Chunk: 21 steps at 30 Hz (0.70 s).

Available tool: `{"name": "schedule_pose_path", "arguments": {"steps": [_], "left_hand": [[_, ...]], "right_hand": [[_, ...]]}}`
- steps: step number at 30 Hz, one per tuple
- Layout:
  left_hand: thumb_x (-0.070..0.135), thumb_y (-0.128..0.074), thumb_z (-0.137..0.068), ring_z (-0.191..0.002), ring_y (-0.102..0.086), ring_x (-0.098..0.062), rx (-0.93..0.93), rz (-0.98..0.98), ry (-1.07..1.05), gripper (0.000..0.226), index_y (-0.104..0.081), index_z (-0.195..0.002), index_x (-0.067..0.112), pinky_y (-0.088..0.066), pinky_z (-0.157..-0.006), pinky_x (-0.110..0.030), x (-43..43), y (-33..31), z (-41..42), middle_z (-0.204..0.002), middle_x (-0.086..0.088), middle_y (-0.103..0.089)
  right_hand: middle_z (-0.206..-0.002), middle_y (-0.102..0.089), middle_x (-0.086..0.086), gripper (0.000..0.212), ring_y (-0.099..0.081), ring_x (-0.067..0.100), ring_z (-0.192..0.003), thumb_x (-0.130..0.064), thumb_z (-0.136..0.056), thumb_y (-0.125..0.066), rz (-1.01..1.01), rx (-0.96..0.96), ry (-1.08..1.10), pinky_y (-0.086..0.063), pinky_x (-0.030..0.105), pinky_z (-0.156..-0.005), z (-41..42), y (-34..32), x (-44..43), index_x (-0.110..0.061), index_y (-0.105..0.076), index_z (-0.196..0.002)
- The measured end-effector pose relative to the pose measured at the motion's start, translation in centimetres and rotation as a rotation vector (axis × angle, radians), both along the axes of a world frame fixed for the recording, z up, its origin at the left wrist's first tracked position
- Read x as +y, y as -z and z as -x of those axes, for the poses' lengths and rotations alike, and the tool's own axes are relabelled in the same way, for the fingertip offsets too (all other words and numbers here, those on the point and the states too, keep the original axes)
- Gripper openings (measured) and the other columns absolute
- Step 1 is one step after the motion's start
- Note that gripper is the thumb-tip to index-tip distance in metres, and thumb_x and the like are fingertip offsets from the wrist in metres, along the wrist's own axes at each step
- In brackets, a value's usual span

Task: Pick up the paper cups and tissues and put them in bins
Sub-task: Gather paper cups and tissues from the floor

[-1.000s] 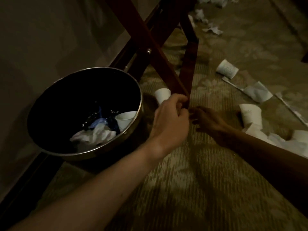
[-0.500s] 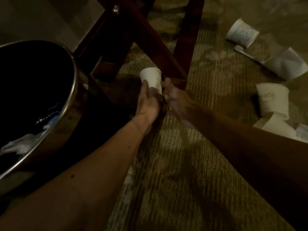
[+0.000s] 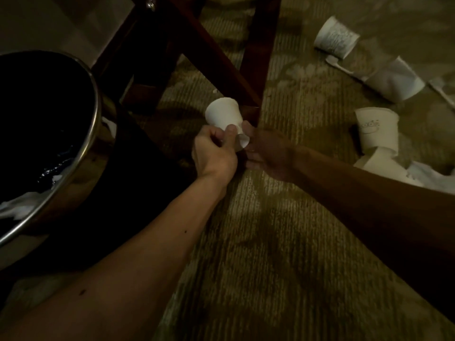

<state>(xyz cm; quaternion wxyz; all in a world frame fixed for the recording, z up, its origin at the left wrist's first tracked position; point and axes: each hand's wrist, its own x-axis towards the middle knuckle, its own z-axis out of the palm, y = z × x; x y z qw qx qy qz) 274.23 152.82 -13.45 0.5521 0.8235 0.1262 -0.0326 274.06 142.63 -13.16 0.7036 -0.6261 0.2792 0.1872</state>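
A white paper cup [image 3: 222, 114] is held between both hands, just in front of a dark wooden leg. My left hand [image 3: 213, 153] pinches its lower end with thumb and fingers. My right hand [image 3: 268, 153] meets it from the right, thumb pressed on the same crumpled end. The round metal-rimmed bin [image 3: 94, 112] stands at the left with white tissues [image 3: 17, 207] inside. More paper cups lie on the carpet at the right: one far [image 3: 336, 38], one upright [image 3: 378, 129], one on its side [image 3: 379, 166]. Crumpled tissue [image 3: 396, 81] lies among them.
Crossed dark red wooden legs [image 3: 258, 55] of a stand rise right behind the held cup, between it and the wall. A white stirrer stick [image 3: 343, 68] lies by the far cup. Patterned carpet [image 3: 270, 242] stretches toward me between my forearms.
Both hands came together on the cup beside the wooden leg and now grip it. The view has moved closer and to the right, so the bin sits further left.
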Motion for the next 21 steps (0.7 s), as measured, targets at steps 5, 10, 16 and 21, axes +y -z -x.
{"name": "schedule_pose_path", "arguments": {"steps": [5, 10, 16, 21], "left_hand": [[0.036, -0.069, -0.089, -0.096, -0.063, -0.019, 0.108, 0.177, 0.073, 0.029, -0.055, -0.102, 0.013, -0.056, -0.081, -0.034, -0.1, -1.3, 3.6, -0.104, -0.004, -0.063], [0.045, -0.068, -0.087, -0.091, -0.070, -0.023, 0.433, 0.450, 0.084, 0.047, -0.046, -0.120, 0.019, -0.055, -0.053, -0.026, -0.2, -2.8, 7.5, -0.112, -0.008, -0.064], [0.059, -0.074, -0.074, -0.098, -0.069, -0.024, 0.562, 0.521, 0.346, 0.079, -0.041, -0.136, 0.023, -0.059, -0.075, -0.039, -4.0, -5.1, 10.8, -0.120, -0.004, -0.065], [0.060, -0.069, -0.076, -0.094, -0.068, -0.022, 0.609, 0.619, 0.439, 0.073, -0.042, -0.135, 0.027, -0.058, -0.059, -0.033, -8.0, -8.9, 14.0, -0.117, -0.002, -0.064]], "right_hand": [[-0.122, -0.064, 0.017, 0.045, -0.064, 0.024, -0.103, -0.034, -0.095, -0.060, 0.031, 0.004, 0.056, -0.056, 0.028, -0.068, 3.7, -1.8, -1.3, 0.000, -0.060, -0.125], [-0.116, -0.069, 0.014, 0.040, -0.068, 0.026, -0.105, -0.037, -0.096, -0.058, -0.016, 0.070, 0.022, -0.055, 0.038, -0.091, 10.0, -3.9, -3.7, -0.004, -0.062, -0.118], [-0.110, -0.073, 0.007, 0.028, -0.068, 0.020, -0.105, -0.032, -0.099, -0.054, 0.029, 0.067, -0.010, -0.055, 0.032, -0.085, 16.6, -8.2, -6.4, -0.009, -0.066, -0.109], [-0.084, -0.074, 0.004, 0.009, -0.070, 0.018, -0.081, -0.022, -0.094, -0.062, 0.176, 0.084, 0.026, -0.059, 0.034, -0.075, 21.7, -14.3, -9.0, -0.015, -0.058, -0.097]]}}
